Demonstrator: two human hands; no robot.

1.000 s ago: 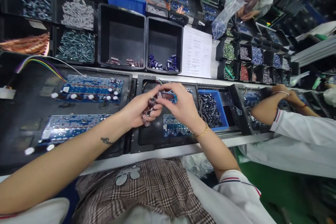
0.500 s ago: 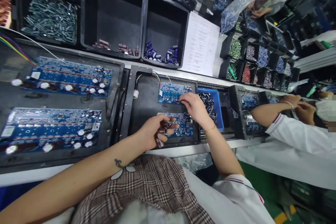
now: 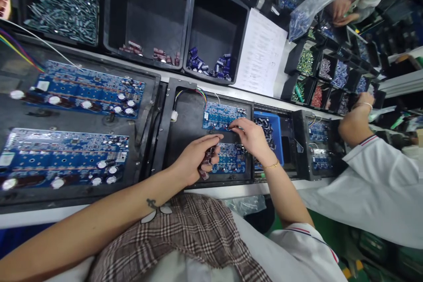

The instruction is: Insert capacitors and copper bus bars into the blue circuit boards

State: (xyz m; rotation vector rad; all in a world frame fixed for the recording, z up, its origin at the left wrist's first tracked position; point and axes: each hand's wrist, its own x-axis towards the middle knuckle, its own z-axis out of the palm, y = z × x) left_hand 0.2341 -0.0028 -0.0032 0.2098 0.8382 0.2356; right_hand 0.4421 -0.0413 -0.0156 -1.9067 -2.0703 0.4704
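Observation:
My left hand (image 3: 198,158) is curled around several brown capacitors (image 3: 209,158), some of them poking out below the fingers. It hovers over the left edge of the lower blue circuit board (image 3: 231,158), partly covering it. My right hand (image 3: 253,137) pinches at the lower edge of the upper blue circuit board (image 3: 221,116); whatever is between the fingertips is too small to make out. Both boards lie in a black frame (image 3: 185,141), and coloured wires run to the upper one.
At left, two larger boards (image 3: 76,150) carry brown capacitors. Behind stand black bins (image 3: 148,9) with brown and purple capacitors, and a printed sheet (image 3: 261,53). A blue bin (image 3: 277,136) of dark parts sits right. A co-worker's arm (image 3: 355,128) reaches toward small part bins (image 3: 317,92).
My left fingers have closed further around the brown capacitors. My right hand stays at the upper board's lower edge. The co-worker's hand has moved up to the small bins.

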